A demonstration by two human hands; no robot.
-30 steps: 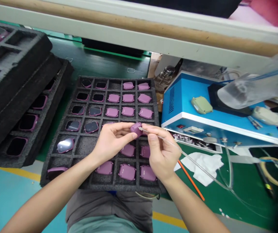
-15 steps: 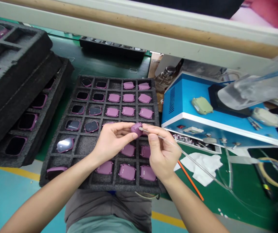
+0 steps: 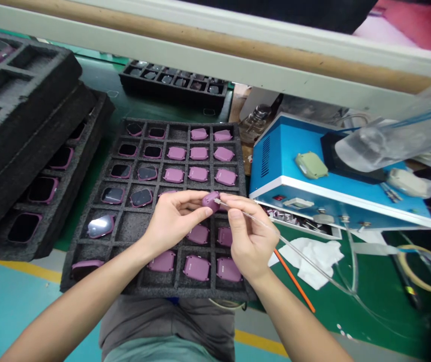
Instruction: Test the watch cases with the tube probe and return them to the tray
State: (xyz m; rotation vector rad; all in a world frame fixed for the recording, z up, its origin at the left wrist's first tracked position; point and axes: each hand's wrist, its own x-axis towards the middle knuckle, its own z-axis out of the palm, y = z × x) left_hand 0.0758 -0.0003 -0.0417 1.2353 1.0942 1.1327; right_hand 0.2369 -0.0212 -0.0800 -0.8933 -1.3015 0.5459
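Over the foam tray [image 3: 130, 226], my left hand [image 3: 172, 216] is holding a purple watch case [image 3: 209, 200], seemingly steadying it for the clear tube [image 3: 302, 253] my right hand [image 3: 251, 234] is pinching at four o'clock.

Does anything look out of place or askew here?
A green case lies loose on the blue machine, outside the foam tray of purple ones; small white bits are scattered on the green bench.

Left hand [image 3: 176, 217] grips purple case [image 3: 208, 200]; right hand [image 3: 253, 240] holds clear tube [image 3: 306, 257] — tip [image 3: 217, 201] at case.
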